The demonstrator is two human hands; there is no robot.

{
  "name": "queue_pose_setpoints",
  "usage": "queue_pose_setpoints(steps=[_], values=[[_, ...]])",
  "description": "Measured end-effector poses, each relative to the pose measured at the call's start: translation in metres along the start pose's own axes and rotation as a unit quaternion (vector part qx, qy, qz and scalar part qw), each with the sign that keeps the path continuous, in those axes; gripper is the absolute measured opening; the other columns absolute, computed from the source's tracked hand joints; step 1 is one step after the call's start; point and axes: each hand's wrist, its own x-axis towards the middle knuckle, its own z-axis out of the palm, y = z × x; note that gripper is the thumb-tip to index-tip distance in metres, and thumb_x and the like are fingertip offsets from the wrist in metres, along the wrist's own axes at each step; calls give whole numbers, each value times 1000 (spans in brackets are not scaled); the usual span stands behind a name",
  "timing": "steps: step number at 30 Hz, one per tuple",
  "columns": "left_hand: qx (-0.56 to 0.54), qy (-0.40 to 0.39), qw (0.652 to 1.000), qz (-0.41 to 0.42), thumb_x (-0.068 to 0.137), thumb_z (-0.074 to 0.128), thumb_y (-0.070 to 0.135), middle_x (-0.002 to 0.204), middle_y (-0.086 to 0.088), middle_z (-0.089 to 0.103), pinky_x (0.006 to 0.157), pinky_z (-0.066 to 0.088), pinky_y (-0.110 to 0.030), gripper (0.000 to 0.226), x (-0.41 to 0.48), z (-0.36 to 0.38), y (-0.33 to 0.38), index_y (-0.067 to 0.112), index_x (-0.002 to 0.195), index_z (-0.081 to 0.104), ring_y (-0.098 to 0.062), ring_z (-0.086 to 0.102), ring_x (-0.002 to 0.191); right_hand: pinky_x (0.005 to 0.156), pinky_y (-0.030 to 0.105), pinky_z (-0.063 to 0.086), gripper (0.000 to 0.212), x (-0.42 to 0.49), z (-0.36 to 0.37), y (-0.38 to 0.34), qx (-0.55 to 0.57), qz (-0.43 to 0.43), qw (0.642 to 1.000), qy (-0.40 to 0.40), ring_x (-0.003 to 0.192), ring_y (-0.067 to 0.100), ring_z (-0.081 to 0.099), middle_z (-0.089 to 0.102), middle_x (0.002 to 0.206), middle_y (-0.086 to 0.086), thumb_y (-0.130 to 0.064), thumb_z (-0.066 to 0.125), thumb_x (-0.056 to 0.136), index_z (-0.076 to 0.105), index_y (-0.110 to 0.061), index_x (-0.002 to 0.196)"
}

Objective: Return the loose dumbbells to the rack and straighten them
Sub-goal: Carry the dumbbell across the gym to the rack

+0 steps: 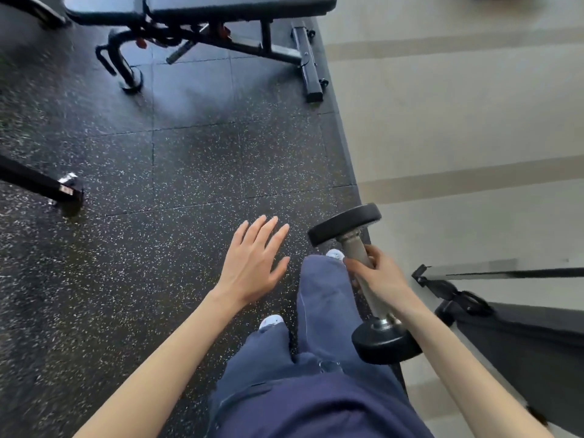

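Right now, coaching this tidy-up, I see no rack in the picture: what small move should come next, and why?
Probably carry the dumbbell onward and raise the gaze to find the rack. The right hand grips its handle, clear of the rubber floor, the left hand is open and empty, and ahead stands a bench, no rack.

Speckled blk rubber floor (196, 159), bench (221, 14), pale tile (458, 121) rt.

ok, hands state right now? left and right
Left hand: open, fingers straight, holding nothing.
Right hand: gripping the dumbbell by its handle.
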Motion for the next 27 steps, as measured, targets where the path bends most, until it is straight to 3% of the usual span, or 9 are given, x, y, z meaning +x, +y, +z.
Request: queue_pose_setpoints(steps=[3,7,14,18,23,27], values=[[-4,8,1000,-12,92,41,43,145,-12,43,112,25,-48,58,55,-7,11,14,141,41,-29,34,136,42,18,43,13,46,-36,-16,-12,-12,1000,-13,42,5,55,61,59,-5,-25,68,83,55,-27,88],[-9,31,999,-20,93,42,43,146,-11,41,113,23,-48,58,138,-26,30,15,143,39,-29,32,137,48,28,43,19,111,-92,-46,-13,-33,999,-8,49,11,54,62,69,-2,-25,66,84,54,-24,98],[-16,64,997,-26,92,37,45,143,-11,44,112,25,-48,58,255,-56,72,14,141,42,-30,36,135,52,35,45,15,190,-180,-85,-3,-71,997,22,52,16,55,60,65,-1,-23,65,85,52,-32,84],[-11,52,999,-6,92,44,43,145,-11,42,113,23,-48,57,305,-59,83,15,142,40,-29,33,137,49,31,47,14,222,-212,-93,6,-60,998,24,49,15,55,60,64,2,-24,65,84,52,-30,84],[-7,40,999,3,91,34,46,141,-11,47,111,26,-47,57,369,-59,79,15,139,45,-30,39,133,45,26,46,18,269,-236,-99,-1,-28,1000,13,47,13,56,59,64,1,-22,66,84,50,-31,85],[0,25,1000,19,91,34,45,141,-11,48,110,27,-48,57,429,-59,68,14,138,46,-30,40,133,46,25,46,16,321,-252,-119,-6,-14,1000,17,51,14,55,59,65,2,-19,64,86,52,-20,96]])
